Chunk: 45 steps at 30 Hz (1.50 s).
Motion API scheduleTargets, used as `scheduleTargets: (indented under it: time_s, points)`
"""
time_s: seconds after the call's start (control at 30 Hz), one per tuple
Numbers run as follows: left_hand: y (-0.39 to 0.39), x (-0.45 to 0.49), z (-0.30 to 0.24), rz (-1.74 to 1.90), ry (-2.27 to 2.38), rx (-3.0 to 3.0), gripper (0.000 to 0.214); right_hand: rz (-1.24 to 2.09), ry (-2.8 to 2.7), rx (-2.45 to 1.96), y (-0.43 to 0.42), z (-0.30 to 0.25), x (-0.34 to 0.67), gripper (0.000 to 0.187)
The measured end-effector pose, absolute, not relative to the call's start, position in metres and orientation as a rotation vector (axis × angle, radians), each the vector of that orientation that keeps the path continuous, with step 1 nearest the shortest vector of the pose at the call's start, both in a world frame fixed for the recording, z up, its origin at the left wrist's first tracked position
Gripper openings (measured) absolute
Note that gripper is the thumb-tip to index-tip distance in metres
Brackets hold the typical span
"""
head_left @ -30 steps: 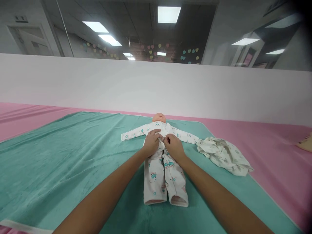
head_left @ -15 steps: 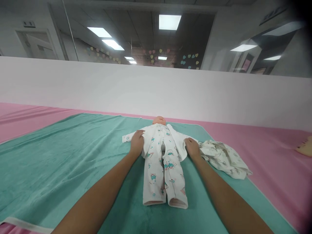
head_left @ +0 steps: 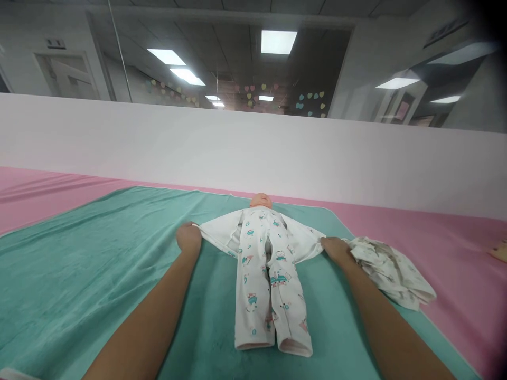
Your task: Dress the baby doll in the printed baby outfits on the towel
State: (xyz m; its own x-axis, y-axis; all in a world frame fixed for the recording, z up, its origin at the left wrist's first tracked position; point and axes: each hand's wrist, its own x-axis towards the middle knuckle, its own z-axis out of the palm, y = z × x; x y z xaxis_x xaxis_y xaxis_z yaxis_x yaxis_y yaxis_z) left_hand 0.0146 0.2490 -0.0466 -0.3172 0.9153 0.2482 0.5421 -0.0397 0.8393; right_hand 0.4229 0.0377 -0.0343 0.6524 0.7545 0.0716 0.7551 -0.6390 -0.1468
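Observation:
A baby doll (head_left: 261, 200) lies on its back, its head away from me, with only the head showing. White baby pants (head_left: 253, 295) with a small printed pattern of vehicles and animals cover its front, legs toward me. Beneath them a white baby shirt (head_left: 304, 236) is opened out to both sides. My left hand (head_left: 189, 236) is closed on the shirt's left edge, pulling it taut. On the other side, my right hand (head_left: 335, 248) grips the right edge near the crumpled cloth. The doll's arms and body are hidden.
A crumpled white printed cloth (head_left: 392, 272) lies right of my right forearm. Under everything is a green blanket (head_left: 99, 253) over a pink sheet (head_left: 459, 264). A white wall (head_left: 222, 148) with a mirror above stands behind. Something beige (head_left: 499, 251) shows at the far right edge.
Both hands have moved outward from the doll, spreading the shirt's two sides wide. The crumpled cloth has shifted to the right, beside my right forearm.

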Motion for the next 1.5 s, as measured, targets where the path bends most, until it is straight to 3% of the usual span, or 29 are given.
scheduleTargets:
  time_s: [0.13, 0.23, 0.33, 0.47, 0.6, 0.7, 0.83, 1.23, 1.5]
  points:
    - [0.235, 0.023, -0.034, 1.443, 1.793, 1.673, 0.032, -0.172, -1.160, -2.583, 0.047, -0.018, 0.394, 0.030]
    - [0.225, 0.051, -0.023, 1.607, 1.511, 2.001, 0.048, -0.379, -1.408, -2.190, 0.079, 0.000, 0.341, 0.031]
    - [0.221, 0.093, -0.020, 1.374, 1.300, 2.374, 0.043, -0.319, -1.815, -1.911, 0.127, 0.018, 0.282, 0.033]
    - [0.232, 0.124, -0.035, 1.023, 1.408, 2.621, 0.043, -0.260, -2.179, -2.068, 0.183, 0.030, 0.236, 0.032]
    - [0.250, 0.114, -0.052, 0.959, 1.461, 2.711, 0.050, -0.204, -2.332, -2.140, 0.215, 0.032, 0.228, 0.041]
    - [0.256, 0.106, -0.055, 0.929, 1.461, 2.740, 0.045, -0.132, -2.397, -2.200, 0.230, 0.033, 0.228, 0.053]
    - [0.254, 0.108, -0.054, 0.925, 1.491, 2.748, 0.040, 0.027, -2.473, -2.288, 0.245, 0.037, 0.228, 0.054]
    - [0.237, 0.114, -0.042, 0.995, 1.574, 2.510, 0.040, 0.059, -2.433, -2.402, 0.229, 0.060, 0.233, 0.059]
    - [0.232, 0.112, -0.036, 0.912, 1.575, 2.567, 0.025, 0.053, -2.380, -2.450, 0.224, 0.053, 0.231, 0.060]
